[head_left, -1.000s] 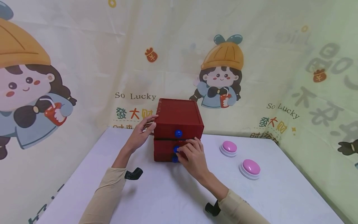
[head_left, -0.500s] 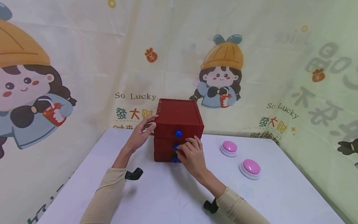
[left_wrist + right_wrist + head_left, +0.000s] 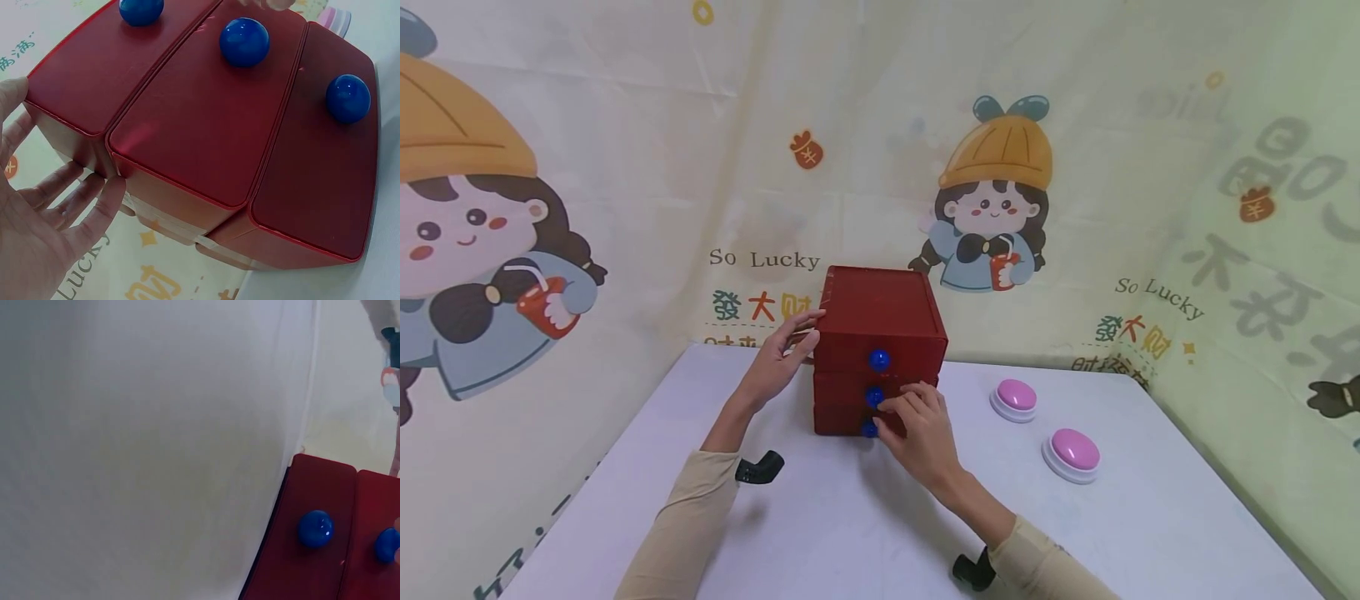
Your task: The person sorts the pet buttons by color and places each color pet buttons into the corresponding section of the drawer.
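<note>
A dark red cabinet [image 3: 880, 302] of three stacked drawers stands on the white table, each drawer front bearing a round blue knob. My left hand [image 3: 772, 360] rests with extended fingers against the cabinet's left side; in the left wrist view the fingertips [image 3: 112, 187] touch its upper edges. My right hand [image 3: 925, 435] is at the middle knob [image 3: 874, 396], thumb and index finger spread beside it, and a small gap shows in the left wrist view. Above is the top knob [image 3: 879, 360], below the bottom knob [image 3: 869, 428]. All three drawer fronts look nearly flush.
Two pink push buttons with white bases, a farther one [image 3: 1017, 395] and a nearer one [image 3: 1074, 451], stand to the right of the cabinet. A printed cloth [image 3: 865, 208] hangs behind the table. Black wrist mounts [image 3: 760, 467] stick out below both sleeves.
The middle drawer, slightly out a second ago with a dark gap above it, has slid in under my right hand. Those fingers have since parted from its knob. My left hand stays put.
</note>
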Demonstrator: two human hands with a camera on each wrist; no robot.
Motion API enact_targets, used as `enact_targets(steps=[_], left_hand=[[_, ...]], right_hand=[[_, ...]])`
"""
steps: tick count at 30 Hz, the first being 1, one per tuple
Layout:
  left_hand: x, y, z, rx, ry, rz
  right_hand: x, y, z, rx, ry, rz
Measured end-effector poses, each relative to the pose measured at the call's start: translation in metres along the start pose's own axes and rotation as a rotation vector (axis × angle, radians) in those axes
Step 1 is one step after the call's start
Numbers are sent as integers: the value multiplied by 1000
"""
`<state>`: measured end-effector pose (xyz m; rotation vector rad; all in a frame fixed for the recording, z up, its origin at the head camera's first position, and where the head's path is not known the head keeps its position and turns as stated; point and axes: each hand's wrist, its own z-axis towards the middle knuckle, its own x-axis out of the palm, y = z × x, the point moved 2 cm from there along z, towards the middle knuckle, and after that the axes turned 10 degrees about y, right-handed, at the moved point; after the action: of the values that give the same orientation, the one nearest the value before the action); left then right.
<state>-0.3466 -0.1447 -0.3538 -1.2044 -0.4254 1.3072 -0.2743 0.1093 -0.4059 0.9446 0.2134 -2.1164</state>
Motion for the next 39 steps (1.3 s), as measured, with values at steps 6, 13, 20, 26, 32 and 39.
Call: enact_targets(steps=[6,13,20,26,32,39], left_hand=[[-1,-1,-1,-4,-1,-4],[-2,0,-1,-7,-1,0],[-2,1,1,3,4,-5],[-1,0,2,12,7,-2],[-1,0,3,17,10,-5],[-2,-1,2,12,6,-13]], right_hand=[[0,7,-7,74,52,97],[4,10,-12,224,172,298],[10,4,-11,332,297,325],[14,-2,-8,364,356,343],[17,-8,-6,377,399,297],[22,-12,-2,357,470,285]])
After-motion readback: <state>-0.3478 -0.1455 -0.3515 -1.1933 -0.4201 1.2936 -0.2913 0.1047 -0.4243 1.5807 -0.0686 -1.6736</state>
